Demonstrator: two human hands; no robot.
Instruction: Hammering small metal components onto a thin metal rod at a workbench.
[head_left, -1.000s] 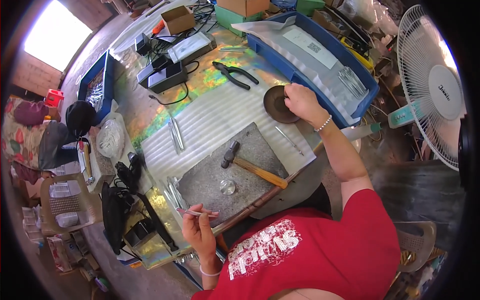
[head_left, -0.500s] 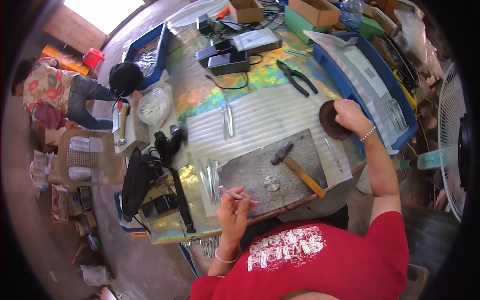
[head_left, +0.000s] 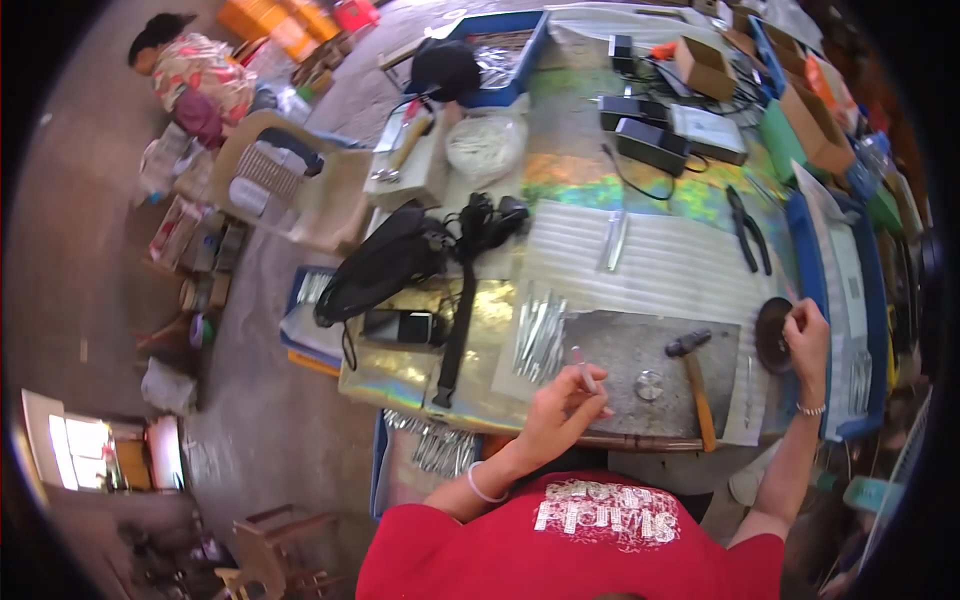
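My left hand [head_left: 562,408] pinches a slim silvery metal piece [head_left: 583,370] above the left edge of a grey slab [head_left: 620,335]. On the slab sit a small shiny round piece [head_left: 649,385] and a hammer [head_left: 700,400], its wooden handle pointing toward me. My right hand [head_left: 808,338] is closed at the right rim of a dark brown round dish [head_left: 771,335]; what its fingers hold, if anything, cannot be made out. Several silvery metal strips [head_left: 540,338] lie left of the slab. Beyond it, more strips [head_left: 613,240] rest on white foam sheeting [head_left: 570,235].
Black-handled pliers [head_left: 748,230] lie near a blue tray [head_left: 870,300] on the right. Black bag and straps [head_left: 390,260] cover the table's left. Small black boxes with cables [head_left: 650,145] stand farther back. Another person [head_left: 205,80] is at far left, past a chair [head_left: 340,195].
The view has swung left, so the table appears farther right. My right hand has shifted on the dish's right side. My left hand still pinches the metal piece, now more upright.
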